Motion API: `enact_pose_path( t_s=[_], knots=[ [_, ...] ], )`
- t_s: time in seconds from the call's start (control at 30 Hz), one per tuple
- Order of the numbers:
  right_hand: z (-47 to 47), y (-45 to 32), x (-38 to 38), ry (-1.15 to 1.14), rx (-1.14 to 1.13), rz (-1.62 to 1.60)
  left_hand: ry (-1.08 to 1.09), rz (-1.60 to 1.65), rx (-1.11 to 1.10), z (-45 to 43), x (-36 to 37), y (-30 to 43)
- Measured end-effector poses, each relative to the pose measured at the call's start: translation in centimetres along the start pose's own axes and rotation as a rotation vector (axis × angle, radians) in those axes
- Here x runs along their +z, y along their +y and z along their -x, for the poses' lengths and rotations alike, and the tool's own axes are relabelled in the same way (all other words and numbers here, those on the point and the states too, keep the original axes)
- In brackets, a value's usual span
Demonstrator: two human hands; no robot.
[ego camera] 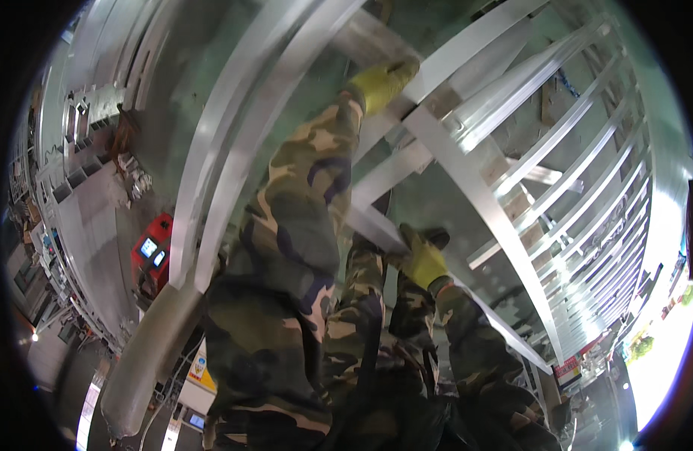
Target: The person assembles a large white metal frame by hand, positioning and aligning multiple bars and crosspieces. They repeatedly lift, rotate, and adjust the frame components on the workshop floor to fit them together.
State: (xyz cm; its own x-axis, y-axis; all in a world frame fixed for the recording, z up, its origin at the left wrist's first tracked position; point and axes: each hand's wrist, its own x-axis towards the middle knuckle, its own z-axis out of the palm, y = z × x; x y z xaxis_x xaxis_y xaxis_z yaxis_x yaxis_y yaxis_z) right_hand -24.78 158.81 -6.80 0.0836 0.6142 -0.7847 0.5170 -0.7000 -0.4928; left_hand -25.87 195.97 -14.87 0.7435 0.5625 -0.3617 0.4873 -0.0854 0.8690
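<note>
My left hand (385, 85), in a yellow work glove, reaches far forward and lies against a silvery metal bar (374, 35) where several bars meet. Its fingertips are hidden, so its grip is unclear. Closer to my body, my right hand (424, 262), in a matching glove, is closed around a long flat metal bar (380, 226). This bar slants from between my arms towards the lower right. Just right of my left hand, a wide metal frame bar (476, 186) curves through the view beside a joint with a crossing bar (465, 51).
Many parallel metal slats (583, 186) fill the right side. Two long metal bars (234, 146) stretch along my left, near a red machine (152, 253) with lit displays. A pale, long rounded object (149, 361) lies at lower left. Loose metal pieces (135, 177) lie on the greenish floor (211, 67).
</note>
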Motion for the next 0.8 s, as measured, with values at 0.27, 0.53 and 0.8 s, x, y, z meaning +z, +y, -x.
enact_pose_path(
  t_s=[0.27,0.53,0.8],
  knots=[
    [0.6,1.1,0.6,0.135,-0.042,0.035,-0.188,0.15,-0.474,6.6,-2.8,3.3],
    [0.2,0.5,1.4,0.194,-0.047,0.035,-0.15,0.105,-0.402,8.6,-2.1,2.8],
    [-1.5,0.0,1.1,0.191,-0.089,0.012,-0.159,0.052,-0.4,8.6,-2.0,3.6]
  ],
)
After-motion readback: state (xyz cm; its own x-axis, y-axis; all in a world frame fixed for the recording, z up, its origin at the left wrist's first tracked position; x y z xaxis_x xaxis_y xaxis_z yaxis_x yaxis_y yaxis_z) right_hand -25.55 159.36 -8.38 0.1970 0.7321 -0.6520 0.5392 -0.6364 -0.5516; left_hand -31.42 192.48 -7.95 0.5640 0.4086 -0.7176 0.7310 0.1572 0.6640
